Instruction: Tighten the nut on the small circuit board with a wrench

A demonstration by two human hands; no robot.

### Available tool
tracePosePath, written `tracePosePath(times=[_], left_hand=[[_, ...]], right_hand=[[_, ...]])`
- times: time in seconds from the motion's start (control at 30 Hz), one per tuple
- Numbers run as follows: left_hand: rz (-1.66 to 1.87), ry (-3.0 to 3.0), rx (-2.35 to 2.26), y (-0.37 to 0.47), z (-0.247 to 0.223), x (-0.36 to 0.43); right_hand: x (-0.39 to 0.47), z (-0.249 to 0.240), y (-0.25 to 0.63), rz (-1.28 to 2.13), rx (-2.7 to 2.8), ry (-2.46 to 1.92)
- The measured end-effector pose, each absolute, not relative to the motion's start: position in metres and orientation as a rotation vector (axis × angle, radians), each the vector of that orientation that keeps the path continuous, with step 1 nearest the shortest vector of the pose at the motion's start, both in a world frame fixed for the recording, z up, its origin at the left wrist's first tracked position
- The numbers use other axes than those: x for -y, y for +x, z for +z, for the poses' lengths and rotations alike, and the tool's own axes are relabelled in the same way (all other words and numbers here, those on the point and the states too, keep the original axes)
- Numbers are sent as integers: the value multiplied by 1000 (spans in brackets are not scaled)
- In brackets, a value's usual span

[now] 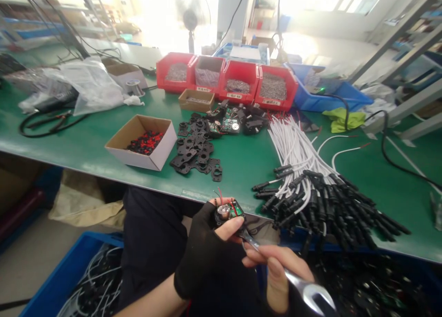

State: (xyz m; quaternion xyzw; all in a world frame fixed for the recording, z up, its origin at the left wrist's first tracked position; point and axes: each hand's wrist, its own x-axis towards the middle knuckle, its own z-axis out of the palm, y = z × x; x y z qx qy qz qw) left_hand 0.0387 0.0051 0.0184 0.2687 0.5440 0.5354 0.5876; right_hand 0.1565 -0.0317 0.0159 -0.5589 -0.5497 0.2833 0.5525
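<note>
My left hand, in a black fingerless glove, is closed around a small black housing with a green circuit board and short red and black wires. It is held just off the table's front edge, above my lap. A shiny metal wrench lies in the closed fingers of my right hand. Its far end meets the lower side of the housing by my left thumb; the exact contact is hidden. The open-jawed end points back toward me at the lower right.
Black plates and a carton of red-black parts lie on the green table. White cables with black connectors spread on the right. Red bins stand behind. Blue crates sit below the table edge.
</note>
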Motion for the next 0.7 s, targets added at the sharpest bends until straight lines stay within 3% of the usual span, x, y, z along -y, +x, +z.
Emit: tracePosePath(times=[0.27,0.37,0.53,0.6,0.7], left_hand=[[1272,557,-1214,34,16,-4],[1261,627,-1137,30,16,-2],[1126,610,-735,26,15,1],[1131,565,-745,25,13,1],[1167,581,-848,23,11,1]], right_hand=[[29,6,143,597,1216,-1249],[19,14,147,962,916,-1221],[-2,21,153,1897,204,-892],[-4,21,155,1889,27,-943],[3,22,157,1526,246,-1092]])
